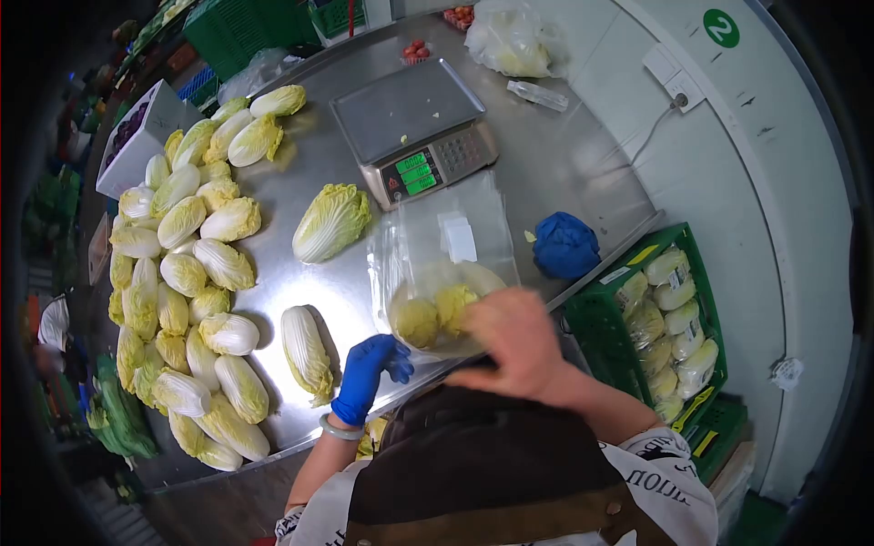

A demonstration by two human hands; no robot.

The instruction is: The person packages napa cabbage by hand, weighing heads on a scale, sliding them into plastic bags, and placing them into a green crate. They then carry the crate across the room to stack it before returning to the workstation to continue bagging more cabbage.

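My left hand [371,375], in a blue glove, is at the table's front edge beside a clear plastic bag [387,305], its fingers curled. Yellow-green cabbages [416,320] lie in the bag, which rests on a stack of clear bags with a white label [458,238]. My bare right hand [510,341] is over the bag's right side, blurred by motion, its fingertips hard to make out. One loose cabbage [308,353] lies left of my left hand, and a larger one [331,223] lies farther back, left of the bags.
Many cabbages [182,273] cover the table's left side. A scale [414,136] with lit green displays stands at the back. At the right are a crumpled blue item [564,246] and a green crate [719,332] of bagged cabbages. A white box [173,118] stands back left.
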